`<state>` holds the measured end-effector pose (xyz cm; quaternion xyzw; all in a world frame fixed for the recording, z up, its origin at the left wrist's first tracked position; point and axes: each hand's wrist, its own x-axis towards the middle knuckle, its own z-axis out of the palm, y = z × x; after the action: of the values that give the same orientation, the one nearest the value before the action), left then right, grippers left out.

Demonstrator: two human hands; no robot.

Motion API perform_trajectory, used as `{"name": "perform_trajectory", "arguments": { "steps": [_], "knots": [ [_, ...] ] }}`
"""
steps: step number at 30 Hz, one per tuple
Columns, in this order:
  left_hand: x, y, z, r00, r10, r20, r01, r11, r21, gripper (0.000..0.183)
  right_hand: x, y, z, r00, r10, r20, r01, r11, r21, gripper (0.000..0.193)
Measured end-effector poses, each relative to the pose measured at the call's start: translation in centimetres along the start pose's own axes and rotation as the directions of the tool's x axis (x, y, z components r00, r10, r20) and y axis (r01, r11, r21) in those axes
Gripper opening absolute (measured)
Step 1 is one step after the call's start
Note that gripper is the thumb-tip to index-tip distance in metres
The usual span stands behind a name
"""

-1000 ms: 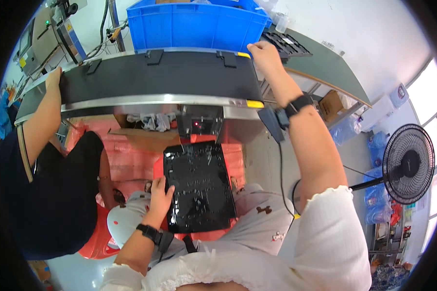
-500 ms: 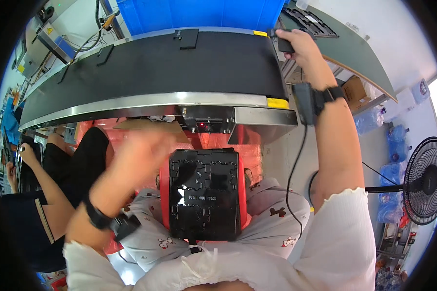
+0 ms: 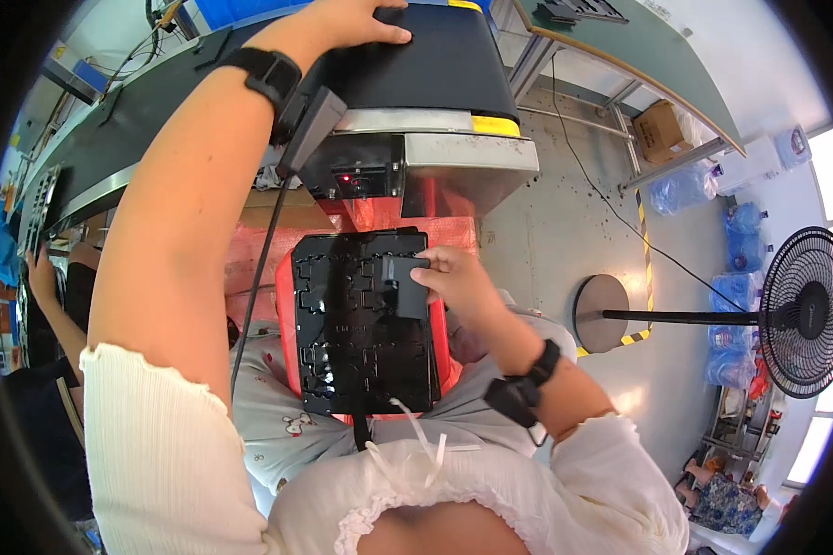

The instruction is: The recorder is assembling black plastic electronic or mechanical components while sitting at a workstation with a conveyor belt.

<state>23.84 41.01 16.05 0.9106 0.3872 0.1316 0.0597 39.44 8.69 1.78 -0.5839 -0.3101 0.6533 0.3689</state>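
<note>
At the far left we see another person's hand (image 3: 39,270) beside the long black conveyor belt (image 3: 435,65). Our left hand (image 3: 347,20) lies flat on this belt, fingers together and stretched, holding nothing. Lower, a black moulded tray (image 3: 342,324) rests on our lap, on a red tray (image 3: 284,319). Our right hand (image 3: 458,282) pinches a small dark flat part (image 3: 404,287) just over the tray's upper right. A standing fan (image 3: 801,310) is at the far right.
</note>
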Motion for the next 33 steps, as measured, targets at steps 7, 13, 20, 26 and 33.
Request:
{"name": "perform_trajectory", "arguments": {
  "steps": [7, 13, 20, 26, 33],
  "knots": [
    [-14.8, 6.4, -3.4, 0.913, 0.16, -0.375, -0.216, 0.97, -0.111, 0.057, 0.8, 7.5, 1.3, 0.698, -0.708, 0.104, 0.263, 0.118, -0.958, 0.04],
    [-29.6, 10.5, 1.9, 0.996, 0.076, -0.049, -0.086, 0.962, -0.259, 0.067, 1.0, 6.6, 2.3, 0.706, -0.698, 0.118, 0.322, 0.168, -0.932, 0.061],
    [-33.2, 7.9, 13.6, 0.983, -0.105, 0.147, 0.118, 0.99, -0.078, 0.07, 3.7, 4.8, 3.9, 0.86, -0.491, 0.138, 0.289, 0.247, -0.925, 0.047],
    [-34.4, 6.8, 14.6, 0.987, -0.007, 0.162, 0.04, 0.98, -0.195, 0.056, 4.9, 1.7, 2.2, 0.815, -0.425, 0.394, 0.522, 0.243, -0.818, 0.039],
    [-35.9, 8.3, 16.4, 0.998, 0.028, 0.048, -0.021, 0.991, -0.135, 0.044, -3.5, -11.3, 3.2, 0.6, -0.631, 0.492, 0.768, 0.28, -0.577, 0.042]
  ]
}}
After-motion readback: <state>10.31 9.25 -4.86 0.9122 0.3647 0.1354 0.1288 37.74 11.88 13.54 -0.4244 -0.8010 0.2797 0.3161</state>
